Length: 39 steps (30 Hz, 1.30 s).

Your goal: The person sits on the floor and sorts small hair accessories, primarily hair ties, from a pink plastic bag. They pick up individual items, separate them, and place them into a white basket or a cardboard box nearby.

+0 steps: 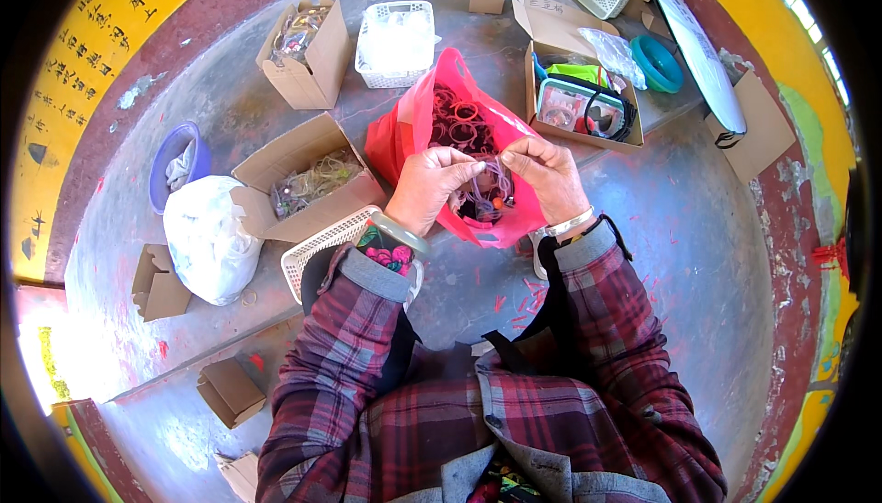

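Pink bag (516,227): gapes beneath both hands, full of dark and coloured bands (464,115); its wide mouth probably keeps them within easy reach.
Left hand (430,183): over the bag's left side, thumb and finger pinched, seemingly on a pale purple strand (494,178).
Right hand (553,180): over the bag's right side, pinching that strand too, likely to steady it.
Strand: above the bag's mouth, between both hands' fingertips.
Cardboard box (335,207): left of the bag, perhaps for close access.

Bright daylight, glare on floor (101,342) at L, edges bent w/ blk corners.
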Each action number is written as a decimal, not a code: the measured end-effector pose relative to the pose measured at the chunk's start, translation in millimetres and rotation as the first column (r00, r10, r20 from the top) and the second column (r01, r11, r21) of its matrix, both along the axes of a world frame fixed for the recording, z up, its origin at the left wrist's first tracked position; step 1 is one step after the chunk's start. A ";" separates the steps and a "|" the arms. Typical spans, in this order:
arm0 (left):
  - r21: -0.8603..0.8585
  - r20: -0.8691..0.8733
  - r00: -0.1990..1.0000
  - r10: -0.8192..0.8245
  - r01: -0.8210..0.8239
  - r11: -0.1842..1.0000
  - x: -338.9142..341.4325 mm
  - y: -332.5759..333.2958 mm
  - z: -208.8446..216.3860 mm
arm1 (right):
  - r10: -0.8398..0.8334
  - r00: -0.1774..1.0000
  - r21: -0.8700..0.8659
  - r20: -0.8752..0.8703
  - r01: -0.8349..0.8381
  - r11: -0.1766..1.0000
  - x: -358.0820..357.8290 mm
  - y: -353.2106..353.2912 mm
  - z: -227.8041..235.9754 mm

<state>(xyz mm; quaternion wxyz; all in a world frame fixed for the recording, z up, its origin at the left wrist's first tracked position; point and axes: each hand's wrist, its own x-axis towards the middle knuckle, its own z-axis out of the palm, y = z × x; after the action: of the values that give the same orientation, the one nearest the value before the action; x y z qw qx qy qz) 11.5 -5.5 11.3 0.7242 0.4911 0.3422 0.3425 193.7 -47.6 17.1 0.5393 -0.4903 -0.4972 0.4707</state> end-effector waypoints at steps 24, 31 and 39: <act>0.075 -0.020 1.000 0.017 -0.016 0.997 -1.3 0.6 -1.6 | 0.030 0.995 -0.088 -0.093 -0.038 0.995 -3.2 -2.3 3.0; 0.051 -0.009 1.000 0.012 -0.012 0.999 -1.5 1.7 -4.3 | 0.020 0.995 -0.114 -0.098 -0.031 0.993 1.0 0.6 -5.9; 0.106 -0.070 0.997 0.012 -0.004 0.994 7.6 -5.6 -1.2 | -0.008 0.996 -0.084 0.094 0.016 0.996 -2.8 -1.1 -3.6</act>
<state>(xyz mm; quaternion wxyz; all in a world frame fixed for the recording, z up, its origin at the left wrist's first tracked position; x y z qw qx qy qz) 19.1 -11.0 10.1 0.6832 0.5392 0.3509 0.3455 190.9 -48.7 13.5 0.4970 -0.5372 -0.4984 0.4648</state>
